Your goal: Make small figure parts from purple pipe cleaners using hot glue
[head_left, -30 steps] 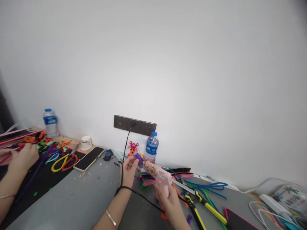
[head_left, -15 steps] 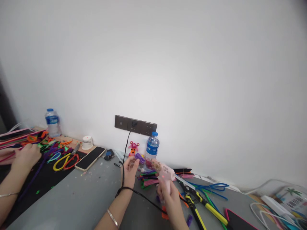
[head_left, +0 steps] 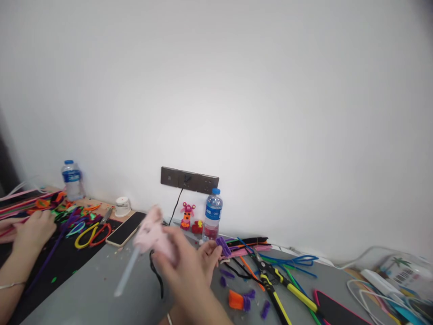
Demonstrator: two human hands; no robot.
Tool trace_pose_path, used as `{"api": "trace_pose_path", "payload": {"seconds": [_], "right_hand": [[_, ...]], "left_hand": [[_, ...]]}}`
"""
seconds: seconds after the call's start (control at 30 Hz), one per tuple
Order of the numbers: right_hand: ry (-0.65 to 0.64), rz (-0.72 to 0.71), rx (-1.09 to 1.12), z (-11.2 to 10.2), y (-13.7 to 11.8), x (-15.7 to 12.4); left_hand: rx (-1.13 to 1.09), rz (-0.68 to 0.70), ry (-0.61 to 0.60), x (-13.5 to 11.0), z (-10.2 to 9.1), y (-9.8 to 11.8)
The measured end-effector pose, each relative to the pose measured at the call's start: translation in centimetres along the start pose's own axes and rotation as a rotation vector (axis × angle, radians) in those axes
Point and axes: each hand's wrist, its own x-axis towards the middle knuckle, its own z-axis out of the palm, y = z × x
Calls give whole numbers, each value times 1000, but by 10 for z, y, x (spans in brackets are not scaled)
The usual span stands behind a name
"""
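My right hand (head_left: 184, 273) is smeared by motion and crosses in front of my left, closed on a pink glue gun (head_left: 152, 234) that points left, its glue stick (head_left: 126, 276) trailing down. The gun's black cord (head_left: 156, 273) hangs below it. Behind it my left hand (head_left: 209, 253) pinches a small purple pipe-cleaner piece (head_left: 223, 246) between its fingertips. Small purple bits (head_left: 223, 276) and an orange piece (head_left: 234, 299) lie on the grey table (head_left: 101, 289) just right of my hands.
A water bottle (head_left: 212, 215) and a small pink-orange figure (head_left: 186, 216) stand by the wall socket (head_left: 189, 179). Yellow-handled cutters (head_left: 277, 289) and loose pipe cleaners (head_left: 291, 262) lie to the right. A phone (head_left: 124, 229) and another person's hand (head_left: 32, 230) with pipe cleaners are at the left.
My right hand has swung the glue gun from the right across to the left, over my left hand. The left hand with the purple piece has shifted right and lower.
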Motion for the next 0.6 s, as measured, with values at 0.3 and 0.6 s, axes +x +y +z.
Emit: {"api": "trace_pose_path", "payload": {"seconds": [0.3,0.6], "right_hand": [[-393,39,-500,89,33,7],[-361,-14,-577,76,37,0]], "left_hand": [[-184,-122,-171,9,-9,1],[-236,-136,-212,10,-10,7]]}}
